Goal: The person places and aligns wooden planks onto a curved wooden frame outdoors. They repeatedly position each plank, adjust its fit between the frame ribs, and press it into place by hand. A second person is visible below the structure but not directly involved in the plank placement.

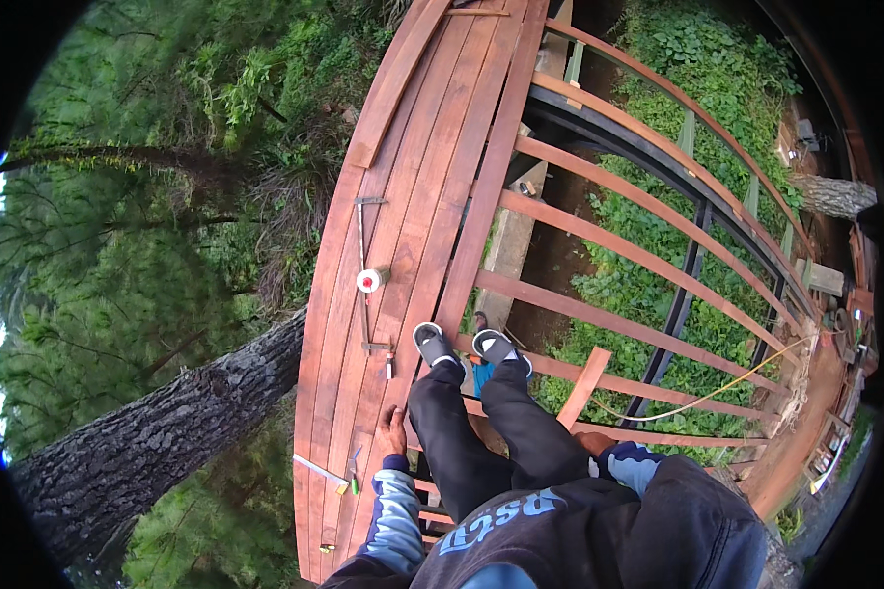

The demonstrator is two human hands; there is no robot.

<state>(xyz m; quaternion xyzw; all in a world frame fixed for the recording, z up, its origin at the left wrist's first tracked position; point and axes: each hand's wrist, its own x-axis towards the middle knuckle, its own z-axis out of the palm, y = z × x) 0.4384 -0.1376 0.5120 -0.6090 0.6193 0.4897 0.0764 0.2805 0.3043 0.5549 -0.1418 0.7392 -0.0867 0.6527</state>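
My left hand (393, 433) is low over the reddish deck boards (417, 245), its fingers extended at the boards' inner edge. It appears to hold nothing. My right hand (595, 444) is beside my right thigh, close to the lower end of a short wooden plank (584, 386) that lies slantwise over the joists. My sleeve and leg partly hide this hand, and its fingers do not show clearly. Ahead of my left hand lies a long bar clamp (361, 236). A white bottle with a red cap (370, 282) is at the clamp's middle.
A square (321, 473) and a green-handled tool (354, 483) lie left of my left hand. A loose board (398, 88) rests on the far decking. Curved wooden joists (648, 245) span open gaps above greenery at right. A yellow cord (697, 404) crosses them. A tree trunk (187, 422) stands left.
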